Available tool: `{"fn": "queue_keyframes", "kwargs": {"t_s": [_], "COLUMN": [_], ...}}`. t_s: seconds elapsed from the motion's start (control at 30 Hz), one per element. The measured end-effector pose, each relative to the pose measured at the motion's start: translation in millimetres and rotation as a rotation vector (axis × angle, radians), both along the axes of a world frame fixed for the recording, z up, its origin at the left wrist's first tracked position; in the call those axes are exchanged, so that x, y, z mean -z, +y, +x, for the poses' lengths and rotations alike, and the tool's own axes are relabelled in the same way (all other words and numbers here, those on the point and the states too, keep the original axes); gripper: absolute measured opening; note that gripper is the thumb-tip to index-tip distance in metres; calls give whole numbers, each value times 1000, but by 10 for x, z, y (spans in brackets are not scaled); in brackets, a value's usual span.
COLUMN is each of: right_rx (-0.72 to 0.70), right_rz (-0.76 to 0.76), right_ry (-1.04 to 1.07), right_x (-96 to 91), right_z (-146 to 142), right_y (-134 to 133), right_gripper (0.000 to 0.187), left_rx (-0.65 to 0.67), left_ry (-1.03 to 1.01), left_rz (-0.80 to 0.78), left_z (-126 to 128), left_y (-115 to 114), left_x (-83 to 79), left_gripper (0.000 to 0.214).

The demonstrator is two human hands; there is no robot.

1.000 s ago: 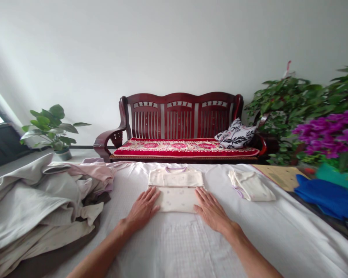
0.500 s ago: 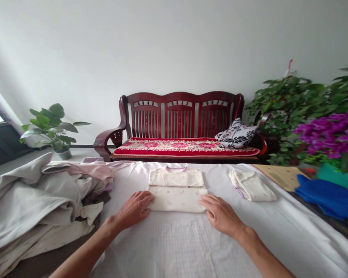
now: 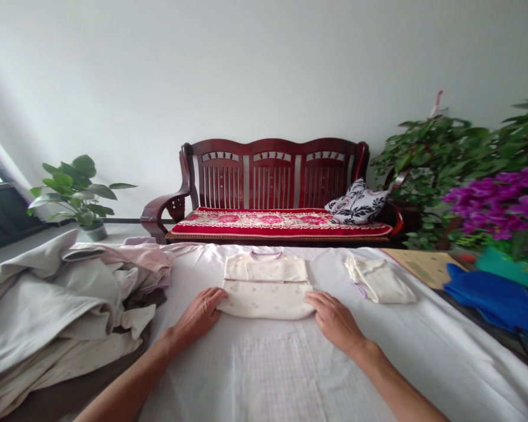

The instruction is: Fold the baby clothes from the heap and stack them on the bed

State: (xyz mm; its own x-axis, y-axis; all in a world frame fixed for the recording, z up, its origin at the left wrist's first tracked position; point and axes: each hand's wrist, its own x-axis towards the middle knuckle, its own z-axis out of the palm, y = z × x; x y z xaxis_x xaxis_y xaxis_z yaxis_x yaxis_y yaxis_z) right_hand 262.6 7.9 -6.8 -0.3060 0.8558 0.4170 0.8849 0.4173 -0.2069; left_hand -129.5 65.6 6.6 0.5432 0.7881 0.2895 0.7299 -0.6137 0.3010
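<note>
Pinching its near corners, the left hand (image 3: 201,310) and right hand (image 3: 338,320) hold a folded cream garment (image 3: 264,298) mid-sheet in the head view. Heaped laundry (image 3: 70,299) lies left of it, a smaller folded bundle (image 3: 382,282) right.

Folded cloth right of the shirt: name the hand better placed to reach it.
The right hand, probably: it is nearer the folded cloth, while the left hand is across the shirt, though both hold its sides.

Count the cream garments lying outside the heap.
2: one top between the left hand and right hand, one folded garment farther right; its folds could hide more.
</note>
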Motion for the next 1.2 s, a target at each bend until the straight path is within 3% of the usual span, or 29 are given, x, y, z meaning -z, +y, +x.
{"fn": "queue_keyframes", "kwargs": {"t_s": [0.1,0.33,0.5,0.67,0.87,1.0,1.13,1.2], "right_rx": [-2,-57,-63,-90,-118,-117,-30,61], "right_rz": [9,-38,-79,-78,-109,-133,-109,-101], "right_ry": [32,220,284,293,404,460,542,580], "right_x": [-5,86,149,77,30,54,71,51], "right_z": [15,163,222,185,155,166,150,107], "right_y": [78,236,311,354,385,413,495,579], "right_gripper": [60,58,53,56,52,54,39,30], "left_rx": [10,180,121,180,130,105,93,-24], "left_ry": [-36,-140,-204,-291,-265,-372,-490,-503], "left_rz": [-9,-112,-107,-101,-136,-122,-111,-116], "left_z": [-28,-142,-114,-55,-45,-39,34,132], "left_y": [89,221,280,395,459,461,503,566], "left_x": [6,121,168,215,224,224,193,147], "left_gripper": [52,46,38,37,46,27,20,25]}}
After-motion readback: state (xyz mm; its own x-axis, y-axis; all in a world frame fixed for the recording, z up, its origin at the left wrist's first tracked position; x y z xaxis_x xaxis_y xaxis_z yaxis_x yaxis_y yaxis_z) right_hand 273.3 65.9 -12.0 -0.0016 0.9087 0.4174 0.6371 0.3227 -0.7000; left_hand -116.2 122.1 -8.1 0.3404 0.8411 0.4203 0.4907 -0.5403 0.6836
